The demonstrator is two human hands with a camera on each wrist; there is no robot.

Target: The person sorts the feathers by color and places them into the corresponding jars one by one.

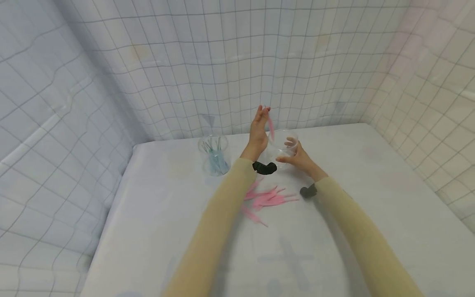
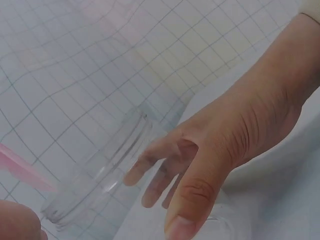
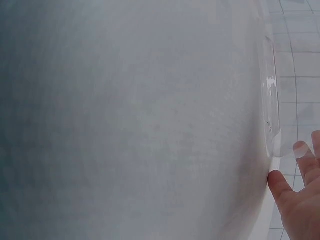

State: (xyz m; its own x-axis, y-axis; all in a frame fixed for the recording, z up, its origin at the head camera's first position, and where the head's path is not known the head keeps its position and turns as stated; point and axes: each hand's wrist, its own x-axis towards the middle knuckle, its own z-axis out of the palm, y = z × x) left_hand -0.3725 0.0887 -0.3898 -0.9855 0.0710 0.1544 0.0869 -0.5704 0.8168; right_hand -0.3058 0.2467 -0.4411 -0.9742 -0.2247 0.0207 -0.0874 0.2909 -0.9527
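My left hand pinches a pink feather by its thin end, so that it hangs down at the mouth of a clear plastic jar. My right hand holds this jar from the right, thumb in front and fingers behind. In the left wrist view the jar leans, with the feather close to its rim. Fingertips of the right hand show beside the jar's wall in the right wrist view. More pink feathers lie loose on the table, partly behind the left forearm.
A second clear jar stands to the left, holding several blue feathers with their stems up. White cloth covers the table. Grid-patterned curtains hang behind it and at both sides.
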